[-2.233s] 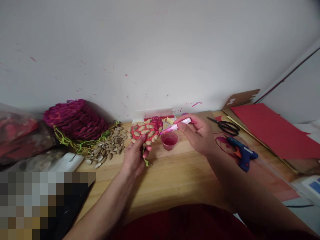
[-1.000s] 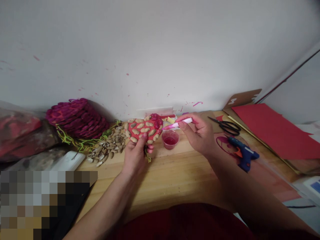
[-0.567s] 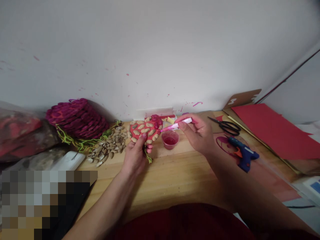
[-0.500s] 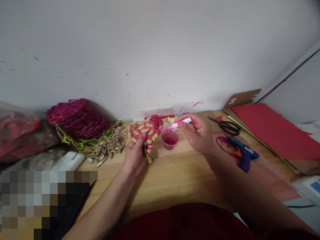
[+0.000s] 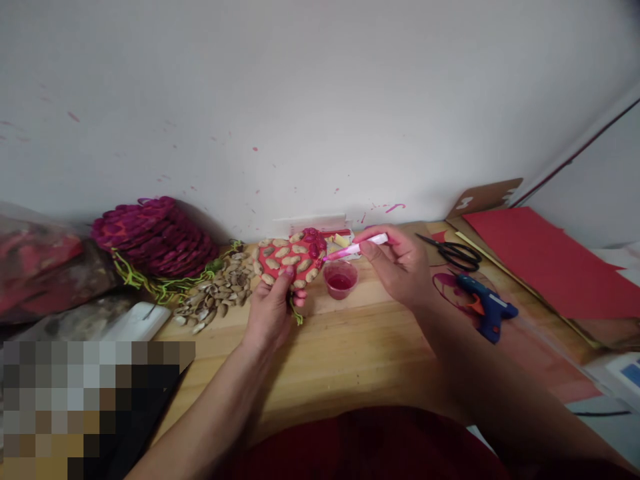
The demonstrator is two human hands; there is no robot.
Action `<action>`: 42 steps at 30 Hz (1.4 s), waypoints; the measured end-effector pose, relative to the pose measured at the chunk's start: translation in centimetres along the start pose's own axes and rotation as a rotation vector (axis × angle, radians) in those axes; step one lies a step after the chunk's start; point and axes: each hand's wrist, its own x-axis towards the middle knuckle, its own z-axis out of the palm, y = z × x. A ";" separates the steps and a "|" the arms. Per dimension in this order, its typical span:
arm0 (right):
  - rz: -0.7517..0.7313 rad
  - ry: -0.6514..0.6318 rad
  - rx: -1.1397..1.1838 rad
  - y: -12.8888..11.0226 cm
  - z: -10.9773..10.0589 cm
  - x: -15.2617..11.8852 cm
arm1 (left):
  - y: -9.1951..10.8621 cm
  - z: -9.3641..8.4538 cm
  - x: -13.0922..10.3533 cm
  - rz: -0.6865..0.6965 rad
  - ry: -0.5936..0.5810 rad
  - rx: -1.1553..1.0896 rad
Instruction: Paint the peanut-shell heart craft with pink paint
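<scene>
The right hand (image 5: 407,270) has slid back a tiny bit, thumb and fingers pinching a white brush (image 5: 360,247). The left hand (image 5: 267,310) pinches the red peanut disc (image 5: 289,259) beside the paint cup (image 5: 341,293). Few peanuts (image 5: 313,249) are pink, so much painting seems left.

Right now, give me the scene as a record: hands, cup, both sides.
Left hand: grips a red shell-studded piece
Right hand: holds a white-handled tool, pink tip at the piece's edge
Cup: between the hands, red liquid inside
Left side: peanut shells, purple stack
Right side: black scissors, blue glue gun, red sheet
</scene>
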 end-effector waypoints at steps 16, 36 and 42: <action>-0.066 0.008 0.000 0.3 -0.1 0.2 | -0.1 0.0 -0.1 0.091 -0.048 0.042; -0.168 0.045 -0.091 0.0 -0.1 0.2 | 0.0 0.2 0.0 0.055 -0.013 -0.003; -0.217 0.014 -0.114 -0.1 -0.2 0.3 | -0.1 0.1 -0.1 0.033 -0.016 -0.002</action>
